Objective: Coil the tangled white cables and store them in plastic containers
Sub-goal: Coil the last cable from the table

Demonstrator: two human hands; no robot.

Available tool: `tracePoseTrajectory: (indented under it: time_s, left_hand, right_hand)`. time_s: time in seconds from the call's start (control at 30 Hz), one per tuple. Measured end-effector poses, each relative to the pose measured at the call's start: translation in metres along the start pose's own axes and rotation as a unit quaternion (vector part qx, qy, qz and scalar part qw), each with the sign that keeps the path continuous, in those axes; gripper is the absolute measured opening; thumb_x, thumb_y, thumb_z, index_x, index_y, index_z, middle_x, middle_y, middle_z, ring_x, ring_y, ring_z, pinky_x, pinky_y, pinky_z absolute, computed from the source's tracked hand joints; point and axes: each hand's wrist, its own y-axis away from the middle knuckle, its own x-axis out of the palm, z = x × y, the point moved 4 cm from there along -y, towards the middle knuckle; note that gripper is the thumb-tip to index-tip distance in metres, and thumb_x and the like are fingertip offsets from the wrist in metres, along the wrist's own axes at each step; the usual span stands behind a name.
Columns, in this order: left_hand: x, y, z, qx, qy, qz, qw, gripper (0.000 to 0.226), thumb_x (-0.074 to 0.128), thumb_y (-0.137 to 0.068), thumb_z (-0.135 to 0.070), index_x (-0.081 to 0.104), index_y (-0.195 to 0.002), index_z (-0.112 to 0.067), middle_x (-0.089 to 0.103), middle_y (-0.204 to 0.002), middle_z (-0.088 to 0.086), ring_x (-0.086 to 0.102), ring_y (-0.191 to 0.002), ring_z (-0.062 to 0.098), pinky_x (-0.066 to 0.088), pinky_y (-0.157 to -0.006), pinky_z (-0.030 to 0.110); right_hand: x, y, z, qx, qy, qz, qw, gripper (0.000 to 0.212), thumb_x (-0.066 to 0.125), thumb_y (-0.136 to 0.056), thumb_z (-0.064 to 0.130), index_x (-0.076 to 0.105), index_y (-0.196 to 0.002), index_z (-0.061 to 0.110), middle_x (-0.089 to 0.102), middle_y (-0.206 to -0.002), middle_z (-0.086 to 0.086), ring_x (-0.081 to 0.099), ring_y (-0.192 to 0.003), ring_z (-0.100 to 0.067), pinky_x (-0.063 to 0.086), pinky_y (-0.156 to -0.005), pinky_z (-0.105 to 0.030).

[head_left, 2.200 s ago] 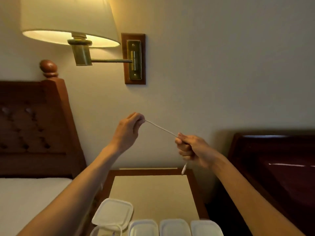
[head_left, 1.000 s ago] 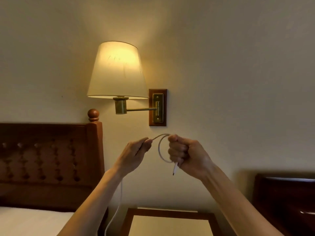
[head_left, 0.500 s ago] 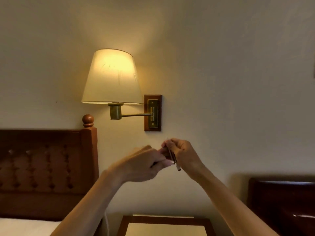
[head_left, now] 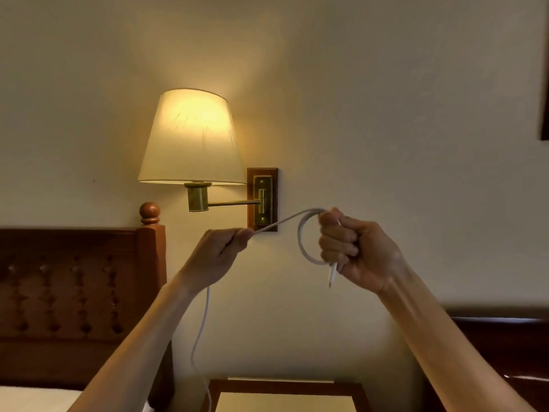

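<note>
1. White cable [head_left: 303,233] held up before the wall lamp [head_left: 190,138], one loop gripped in the right hand [head_left: 353,251], fingers curled round it, plug end dangling below
2. Left hand [head_left: 219,251] pinches the cable's run; the slack hangs toward the nightstand [head_left: 285,394]

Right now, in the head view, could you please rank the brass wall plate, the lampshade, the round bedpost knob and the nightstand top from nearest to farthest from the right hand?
From the right hand:
1. Brass wall plate, just up and left, behind the white cable.
2. Lampshade, higher and further left.
3. Nightstand top below and bedpost knob far left: too close to call.
</note>
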Motion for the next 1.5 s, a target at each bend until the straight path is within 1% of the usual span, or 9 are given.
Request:
tracePoseTrajectory:
  time_s: [0.17, 0.27, 0.4, 0.6, 0.83, 0.97, 1.1, 1.33, 1.5]
  left_hand:
    - [0.051, 0.031, 0.027, -0.126, 0.005, 0.060, 0.990, 0.033, 0.039, -0.102, -0.032, 0.054, -0.073, -0.026, 0.051, -0.066, -0.012, 0.047, -0.061, 0.009, 0.041, -0.062, 0.038]
    - [0.077, 0.035, -0.006, -0.170, -0.008, 0.221, 0.960, 0.038, 0.040, -0.103, -0.032, 0.053, -0.069, -0.020, 0.046, -0.062, -0.004, 0.041, -0.056, 0.013, 0.039, -0.060, 0.034]
    - [0.072, 0.018, -0.068, -0.088, -0.099, 0.301, 0.945, 0.045, 0.040, -0.103, -0.037, 0.049, -0.062, -0.020, 0.041, -0.052, -0.006, 0.035, -0.042, 0.007, 0.032, -0.049, 0.018]
    - [0.039, 0.000, -0.098, -0.002, -0.302, 0.211, 0.930, 0.042, 0.049, -0.093, -0.056, 0.051, -0.063, -0.027, 0.049, -0.052, -0.012, 0.046, -0.044, 0.007, 0.032, -0.052, 0.016]
    - [0.012, -0.012, -0.063, 0.064, -0.160, 0.126, 0.977, 0.035, 0.055, -0.087, -0.052, 0.059, -0.062, -0.027, 0.048, -0.049, -0.012, 0.048, -0.047, 0.012, 0.031, -0.050, 0.013]
    - [0.007, -0.013, -0.031, 0.014, 0.044, 0.083, 0.995, 0.031, 0.054, -0.094, -0.040, 0.057, -0.068, -0.023, 0.046, -0.055, -0.010, 0.043, -0.051, 0.009, 0.035, -0.055, 0.015]
    - [0.024, 0.014, 0.014, -0.077, 0.104, 0.023, 0.991, 0.057, 0.044, -0.091, -0.062, 0.054, -0.069, -0.010, 0.043, -0.057, -0.006, 0.038, -0.052, 0.007, 0.033, -0.054, 0.016]
    - [0.087, 0.047, -0.018, -0.021, -0.158, 0.154, 0.975, 0.026, 0.033, -0.102, -0.044, 0.050, -0.083, -0.036, 0.050, -0.065, -0.015, 0.052, -0.058, 0.002, 0.037, -0.058, 0.013]
    - [0.083, 0.027, -0.085, 0.118, -0.241, 0.101, 0.958, 0.041, 0.023, -0.102, -0.051, 0.049, -0.076, -0.031, 0.046, -0.055, -0.012, 0.046, -0.045, 0.005, 0.027, -0.051, 0.011]
  right_hand:
    - [-0.005, -0.008, 0.016, -0.108, 0.005, -0.082, 0.991, 0.035, 0.030, -0.107, 0.027, 0.054, -0.087, 0.011, 0.052, -0.063, 0.002, 0.051, -0.055, -0.009, 0.048, -0.056, -0.022]
    - [-0.020, -0.012, 0.008, -0.139, 0.129, -0.195, 0.962, 0.033, 0.036, -0.105, 0.027, 0.058, -0.087, 0.009, 0.058, -0.072, -0.005, 0.061, -0.065, -0.016, 0.054, -0.064, -0.026]
    - [-0.024, -0.013, -0.015, -0.126, 0.431, -0.275, 0.850, 0.032, 0.037, -0.105, 0.022, 0.060, -0.093, 0.003, 0.071, -0.078, -0.011, 0.071, -0.076, -0.025, 0.059, -0.071, -0.030]
    - [-0.016, -0.017, -0.030, -0.086, 0.666, -0.270, 0.690, 0.027, 0.047, -0.102, 0.023, 0.059, -0.078, 0.022, 0.058, -0.064, 0.008, 0.058, -0.055, 0.005, 0.042, -0.053, -0.008]
    - [-0.017, -0.008, -0.040, 0.036, 0.544, -0.179, 0.819, 0.040, 0.033, -0.107, 0.024, 0.062, -0.086, 0.005, 0.051, -0.052, -0.001, 0.042, -0.041, -0.011, 0.036, -0.043, -0.020]
    - [-0.007, 0.000, -0.031, 0.047, 0.306, -0.100, 0.946, 0.037, 0.029, -0.104, 0.021, 0.057, -0.083, 0.009, 0.036, -0.053, 0.003, 0.028, -0.044, -0.009, 0.027, -0.044, -0.022]
    - [-0.004, 0.006, -0.001, -0.003, 0.066, -0.028, 0.997, 0.034, 0.029, -0.104, 0.022, 0.056, -0.088, 0.009, 0.037, -0.054, 0.006, 0.025, -0.046, -0.009, 0.026, -0.048, -0.023]
    - [-0.017, -0.003, 0.033, -0.132, 0.170, -0.208, 0.954, 0.034, 0.029, -0.107, 0.025, 0.052, -0.085, 0.011, 0.045, -0.062, 0.000, 0.044, -0.051, -0.012, 0.043, -0.052, -0.022]
    - [-0.029, 0.000, 0.002, -0.084, 0.517, -0.277, 0.806, 0.034, 0.034, -0.106, 0.025, 0.057, -0.092, 0.005, 0.067, -0.073, -0.008, 0.067, -0.068, -0.021, 0.055, -0.065, -0.027]
